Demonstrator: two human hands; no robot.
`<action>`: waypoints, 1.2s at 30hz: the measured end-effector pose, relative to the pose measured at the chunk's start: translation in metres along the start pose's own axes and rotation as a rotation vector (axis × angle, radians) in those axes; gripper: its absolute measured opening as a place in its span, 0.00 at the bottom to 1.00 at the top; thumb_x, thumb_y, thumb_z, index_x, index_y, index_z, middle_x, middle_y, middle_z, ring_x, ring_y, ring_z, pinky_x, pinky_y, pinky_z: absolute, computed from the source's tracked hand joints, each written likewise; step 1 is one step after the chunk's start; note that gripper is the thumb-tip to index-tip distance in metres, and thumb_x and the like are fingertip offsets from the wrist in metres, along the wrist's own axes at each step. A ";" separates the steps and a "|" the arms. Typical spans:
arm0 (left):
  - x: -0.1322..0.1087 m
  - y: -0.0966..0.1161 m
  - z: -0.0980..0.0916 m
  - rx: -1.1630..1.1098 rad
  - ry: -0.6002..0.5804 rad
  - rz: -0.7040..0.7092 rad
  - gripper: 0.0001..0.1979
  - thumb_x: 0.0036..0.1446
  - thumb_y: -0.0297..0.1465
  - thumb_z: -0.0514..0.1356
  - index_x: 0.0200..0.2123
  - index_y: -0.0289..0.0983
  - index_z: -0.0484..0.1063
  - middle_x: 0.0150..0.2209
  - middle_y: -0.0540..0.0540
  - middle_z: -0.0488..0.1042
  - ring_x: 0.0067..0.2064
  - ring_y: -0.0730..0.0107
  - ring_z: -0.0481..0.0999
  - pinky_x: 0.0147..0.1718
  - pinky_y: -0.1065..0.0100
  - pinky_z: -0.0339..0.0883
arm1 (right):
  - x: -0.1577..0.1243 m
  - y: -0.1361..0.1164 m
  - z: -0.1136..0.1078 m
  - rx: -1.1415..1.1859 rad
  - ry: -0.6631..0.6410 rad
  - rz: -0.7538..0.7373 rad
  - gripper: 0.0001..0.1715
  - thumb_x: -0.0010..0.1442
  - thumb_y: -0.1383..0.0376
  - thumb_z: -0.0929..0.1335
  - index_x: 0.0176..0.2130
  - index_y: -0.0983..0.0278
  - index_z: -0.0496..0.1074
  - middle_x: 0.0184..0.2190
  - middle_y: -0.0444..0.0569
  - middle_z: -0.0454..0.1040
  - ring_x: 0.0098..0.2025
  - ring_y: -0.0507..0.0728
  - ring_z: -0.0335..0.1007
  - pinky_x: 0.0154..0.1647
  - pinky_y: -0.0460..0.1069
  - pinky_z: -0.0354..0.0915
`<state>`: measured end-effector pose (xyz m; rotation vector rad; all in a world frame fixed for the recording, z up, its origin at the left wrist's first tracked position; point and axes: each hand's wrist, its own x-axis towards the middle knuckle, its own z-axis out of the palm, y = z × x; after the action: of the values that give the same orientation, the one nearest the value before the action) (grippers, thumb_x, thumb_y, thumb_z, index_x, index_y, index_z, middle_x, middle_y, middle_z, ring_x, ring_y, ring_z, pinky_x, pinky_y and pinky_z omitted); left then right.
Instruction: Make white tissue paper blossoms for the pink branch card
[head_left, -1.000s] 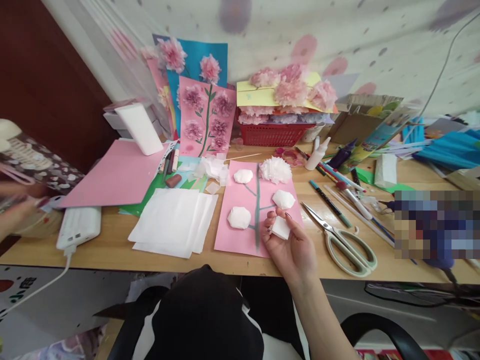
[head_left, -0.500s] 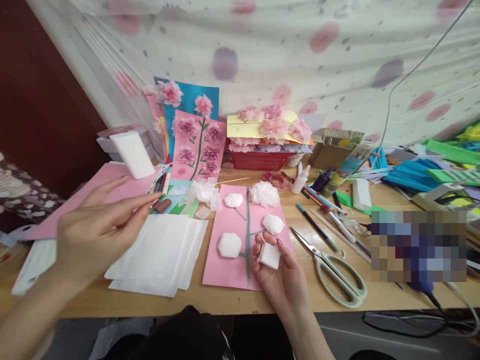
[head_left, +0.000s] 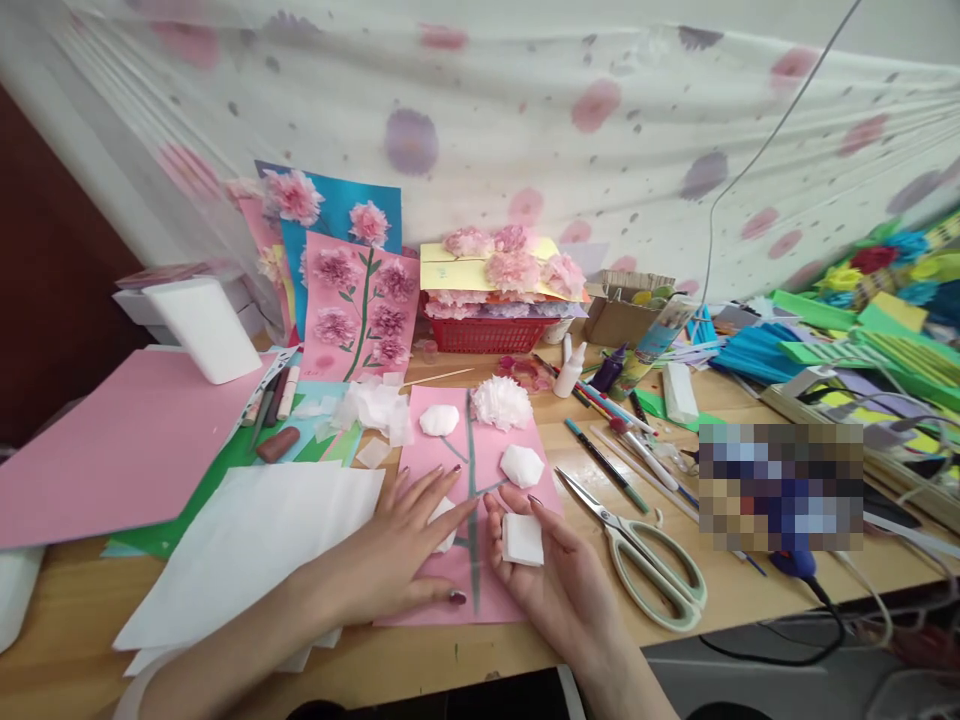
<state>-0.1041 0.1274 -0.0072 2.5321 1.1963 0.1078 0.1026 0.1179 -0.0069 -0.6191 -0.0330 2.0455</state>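
My left hand point(head_left: 394, 545) is spread flat over the lower left of the pink sheet point(head_left: 491, 590), partly covering a white paper piece point(head_left: 442, 538). Whether it presses on that piece I cannot tell. Palm up at the sheet's lower right, my right hand point(head_left: 559, 575) holds a folded white paper square point(head_left: 523, 540) in its curled fingers. Painted on the sheet is a grey-green stem point(head_left: 473, 450) with side branches. A fluffy white paper flower point(head_left: 502, 402) sits at the top right, with flatter white pieces point(head_left: 522, 466) at other branch ends.
White tissue sheets point(head_left: 255, 550) lie left, below small paper squares point(head_left: 373, 408). Scissors point(head_left: 652, 560), a marker point(head_left: 606, 465) and a glue bottle point(head_left: 571, 370) are right. A red basket point(head_left: 487, 335) of paper flowers and a finished flower picture point(head_left: 360, 310) stand behind.
My left hand has come down from above the left side onto the pink sheet, its fingers now spread. My right hand still holds the folded square. The view has shifted right.
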 end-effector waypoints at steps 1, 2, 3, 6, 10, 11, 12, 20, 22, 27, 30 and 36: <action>-0.001 0.000 0.003 -0.021 0.016 -0.013 0.37 0.56 0.48 0.55 0.65 0.48 0.45 0.68 0.39 0.40 0.67 0.46 0.41 0.60 0.41 0.46 | -0.001 -0.003 0.001 0.000 -0.005 -0.002 0.16 0.50 0.69 0.72 0.41 0.70 0.72 0.41 0.58 0.75 0.39 0.56 0.75 0.39 0.47 0.70; -0.001 0.000 0.006 -0.037 0.041 -0.027 0.36 0.57 0.46 0.54 0.65 0.47 0.45 0.68 0.39 0.41 0.67 0.47 0.42 0.59 0.43 0.49 | -0.002 -0.005 0.003 -0.004 -0.013 -0.008 0.18 0.50 0.69 0.72 0.43 0.71 0.72 0.41 0.58 0.75 0.41 0.56 0.74 0.41 0.47 0.70; 0.000 0.001 0.009 -0.045 0.073 -0.041 0.34 0.58 0.45 0.53 0.65 0.47 0.46 0.68 0.39 0.41 0.67 0.47 0.43 0.59 0.45 0.52 | -0.002 -0.008 0.005 -0.014 -0.021 -0.012 0.19 0.51 0.69 0.71 0.44 0.71 0.71 0.42 0.59 0.75 0.42 0.56 0.74 0.42 0.47 0.70; 0.008 0.002 0.020 -0.033 0.175 -0.072 0.27 0.62 0.38 0.50 0.63 0.44 0.51 0.67 0.37 0.44 0.67 0.50 0.46 0.59 0.47 0.54 | 0.004 -0.015 0.014 -0.061 -0.025 -0.001 0.20 0.52 0.71 0.70 0.46 0.72 0.69 0.41 0.59 0.75 0.43 0.57 0.74 0.44 0.47 0.69; 0.025 0.002 0.036 -0.045 0.274 -0.086 0.24 0.63 0.33 0.48 0.62 0.42 0.53 0.66 0.37 0.49 0.66 0.52 0.50 0.58 0.48 0.57 | 0.025 -0.018 0.027 -0.128 -0.048 0.021 0.16 0.53 0.75 0.68 0.44 0.71 0.69 0.38 0.56 0.76 0.37 0.53 0.75 0.40 0.46 0.70; 0.029 0.002 0.038 -0.052 0.293 -0.089 0.24 0.62 0.32 0.48 0.62 0.41 0.52 0.66 0.37 0.50 0.65 0.52 0.51 0.58 0.48 0.57 | 0.031 -0.018 0.030 -0.143 -0.060 0.026 0.15 0.54 0.75 0.67 0.44 0.71 0.68 0.37 0.55 0.76 0.35 0.52 0.74 0.38 0.45 0.70; 0.032 0.003 0.040 -0.061 0.307 -0.092 0.25 0.62 0.32 0.49 0.62 0.41 0.50 0.65 0.37 0.52 0.65 0.52 0.53 0.58 0.48 0.57 | 0.036 -0.017 0.033 -0.156 -0.071 0.033 0.14 0.54 0.75 0.66 0.43 0.71 0.68 0.36 0.54 0.75 0.34 0.51 0.74 0.37 0.45 0.70; 0.009 0.012 0.020 -0.119 0.149 -0.109 0.29 0.58 0.42 0.52 0.61 0.39 0.56 0.66 0.37 0.51 0.65 0.49 0.52 0.58 0.48 0.57 | 0.014 -0.008 0.037 -0.502 -0.154 -0.030 0.08 0.54 0.68 0.69 0.38 0.67 0.71 0.21 0.39 0.63 0.18 0.43 0.53 0.18 0.40 0.53; -0.002 0.013 0.017 -0.101 0.091 -0.099 0.42 0.50 0.53 0.57 0.63 0.39 0.51 0.67 0.35 0.43 0.66 0.42 0.47 0.58 0.44 0.55 | -0.005 -0.015 0.029 -0.781 -0.116 -0.126 0.10 0.56 0.64 0.69 0.39 0.66 0.72 0.18 0.36 0.57 0.16 0.43 0.44 0.16 0.40 0.45; -0.009 0.018 0.020 -0.080 0.029 -0.067 0.51 0.43 0.59 0.56 0.65 0.43 0.46 0.68 0.36 0.37 0.66 0.38 0.40 0.58 0.39 0.49 | -0.031 -0.046 0.009 -1.225 0.048 -0.458 0.14 0.51 0.65 0.73 0.40 0.62 0.75 0.20 0.39 0.61 0.22 0.47 0.51 0.20 0.42 0.51; 0.000 0.022 0.022 -0.071 0.063 -0.111 0.48 0.45 0.58 0.55 0.65 0.40 0.50 0.68 0.35 0.38 0.66 0.37 0.40 0.58 0.38 0.47 | -0.027 -0.057 0.015 -0.882 0.024 -0.403 0.11 0.55 0.63 0.70 0.40 0.64 0.73 0.21 0.39 0.62 0.19 0.46 0.51 0.19 0.42 0.52; 0.016 0.018 0.000 -0.145 0.160 -0.139 0.50 0.45 0.56 0.58 0.65 0.36 0.46 0.67 0.31 0.43 0.66 0.40 0.45 0.58 0.42 0.50 | 0.011 -0.046 0.054 -0.252 -0.229 -0.016 0.11 0.59 0.64 0.66 0.41 0.69 0.68 0.37 0.53 0.72 0.39 0.53 0.71 0.41 0.48 0.66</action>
<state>-0.0803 0.1288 -0.0026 2.3435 1.3684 0.3554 0.1112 0.1637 0.0477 -0.5317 -0.4346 2.1039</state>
